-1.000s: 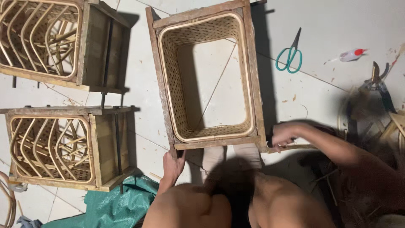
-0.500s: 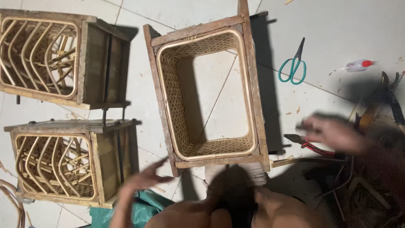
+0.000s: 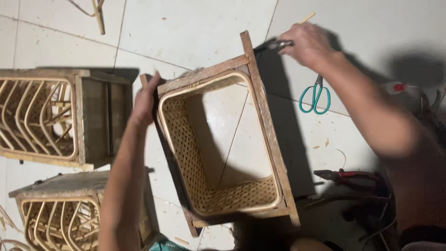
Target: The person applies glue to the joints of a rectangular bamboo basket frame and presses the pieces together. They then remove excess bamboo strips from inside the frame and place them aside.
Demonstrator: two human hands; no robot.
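A wooden frame with woven rattan walls (image 3: 218, 139) stands open-topped on the tiled floor. My left hand (image 3: 147, 100) grips its far left corner. My right hand (image 3: 309, 44) is at the far right corner, closed around a small metal tool (image 3: 276, 45) that touches the frame's top rail. A thin rattan strip sticks out past my right hand.
Two more rattan-panelled wooden frames (image 3: 55, 116) (image 3: 69, 209) lie at the left. Teal-handled scissors (image 3: 316, 95) lie right of the frame. Red-handled pliers (image 3: 348, 176) lie at the lower right with dark clutter. A red and white pen-like item (image 3: 395, 87) is at the far right.
The view moved closer. Both my hands rose from the near end of the frame to its far corners. My right hand took up a metal tool.
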